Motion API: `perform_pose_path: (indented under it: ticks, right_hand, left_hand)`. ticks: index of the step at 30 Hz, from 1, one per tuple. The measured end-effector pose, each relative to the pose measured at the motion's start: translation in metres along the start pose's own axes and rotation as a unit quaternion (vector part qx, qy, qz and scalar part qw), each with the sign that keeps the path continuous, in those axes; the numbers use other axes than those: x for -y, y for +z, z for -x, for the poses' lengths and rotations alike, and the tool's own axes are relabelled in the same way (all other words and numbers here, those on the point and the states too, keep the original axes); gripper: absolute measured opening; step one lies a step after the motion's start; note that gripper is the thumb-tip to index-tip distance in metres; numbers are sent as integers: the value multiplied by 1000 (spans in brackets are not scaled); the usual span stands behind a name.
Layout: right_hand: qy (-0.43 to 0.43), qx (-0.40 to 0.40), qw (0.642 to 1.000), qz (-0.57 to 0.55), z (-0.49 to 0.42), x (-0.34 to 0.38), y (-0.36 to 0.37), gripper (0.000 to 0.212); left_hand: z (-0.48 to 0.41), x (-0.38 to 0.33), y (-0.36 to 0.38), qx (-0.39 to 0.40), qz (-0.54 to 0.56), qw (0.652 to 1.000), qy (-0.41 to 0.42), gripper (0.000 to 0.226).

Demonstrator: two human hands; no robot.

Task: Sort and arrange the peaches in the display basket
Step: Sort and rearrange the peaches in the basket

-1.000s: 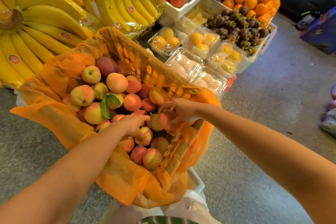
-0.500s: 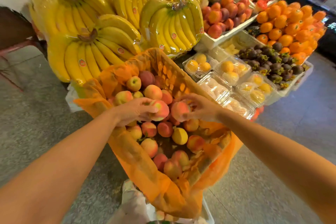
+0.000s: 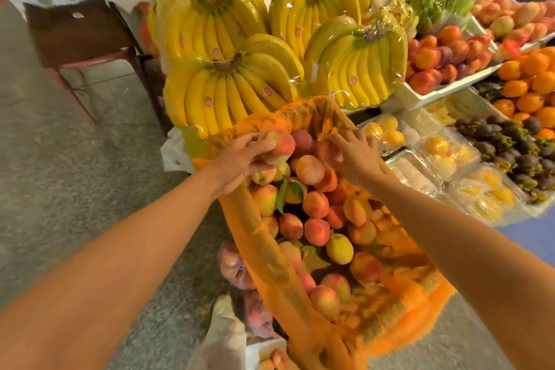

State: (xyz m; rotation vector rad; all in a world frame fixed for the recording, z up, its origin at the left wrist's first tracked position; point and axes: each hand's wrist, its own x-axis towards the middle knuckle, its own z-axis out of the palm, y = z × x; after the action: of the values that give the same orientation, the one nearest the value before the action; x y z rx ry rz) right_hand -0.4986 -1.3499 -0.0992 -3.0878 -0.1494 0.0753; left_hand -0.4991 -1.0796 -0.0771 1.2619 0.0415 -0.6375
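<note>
A display basket [image 3: 420, 294] lined with orange plastic holds several red-and-yellow peaches [image 3: 315, 204]. At its far end my left hand [image 3: 237, 159] grips a pink-green peach [image 3: 279, 146], fingers curled over its top. My right hand [image 3: 354, 150] holds a second, reddish peach [image 3: 326, 152] against the far right corner of the liner; most of that fruit is hidden under the fingers. One yellow peach [image 3: 339, 248] lies mid-basket. A green leaf [image 3: 282, 194] sticks up among the fruit.
Wrapped banana bunches [image 3: 234, 90] stand just behind the basket. Clear clamshell boxes of yellow fruit [image 3: 444, 153] sit to the right, with mangosteens [image 3: 510, 141], oranges [image 3: 528, 81] and nectarines [image 3: 444, 57] beyond. Bagged peaches [image 3: 237, 267] lie below left. Grey floor [image 3: 75, 174] on the left.
Both hands carried their peaches from the near and middle part of the basket up to its far end. My view has tilted up toward the bananas.
</note>
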Motion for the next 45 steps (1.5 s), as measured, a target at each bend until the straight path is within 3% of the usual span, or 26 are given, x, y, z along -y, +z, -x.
perform_pose_path:
  ticks: [6,12,15,17,18,20,22,25,26,28,30,31,35,45]
  right_hand:
    - [3,-16,999,45,-10,5,9,40]
    - [-16,21,999,21,-8,5,2,45]
    - [-25,-25,976,-214,2,16,-14,46]
    - [-44,34,912,-406,12,31,-28,54]
    - [-60,75,890,-446,17,40,-34,61]
    - [-102,105,892,-427,22,54,-38,67]
    - [-124,80,903,-403,24,63,-37,65]
    - [-112,53,901,-416,24,69,-37,62]
    - [-111,53,902,-414,24,72,-36,63]
    - [-124,66,912,-385,23,80,-30,67]
    - [-148,83,933,-316,22,90,-19,70]
    - [-160,91,944,-275,22,95,-14,70]
    - [-201,98,960,-168,20,107,5,72]
    - [-245,27,948,-202,12,125,26,69]
  left_hand:
    - [-8,5,-7,13,-18,1000,-18,67]
    - [-13,10,-3,5,-53,998,-27,68]
    - [-12,10,4,-14,-74,997,-30,59]
    - [-11,9,9,-19,-75,996,-32,55]
    - [-9,8,12,-16,-75,997,-31,55]
    - [-3,5,19,5,-82,996,-30,54]
    - [2,3,23,22,-88,995,-31,50]
    - [10,-2,17,-48,-160,986,21,38]
    - [11,-3,10,-103,-231,965,72,30]
    - [15,-4,-6,-206,-403,877,160,18]
    - [20,-1,-21,-250,-532,790,172,22]
    - [22,3,-28,-242,-556,781,152,30]
    - [27,19,-42,-173,-562,804,89,59]
    - [22,29,-51,-180,-548,802,156,60]
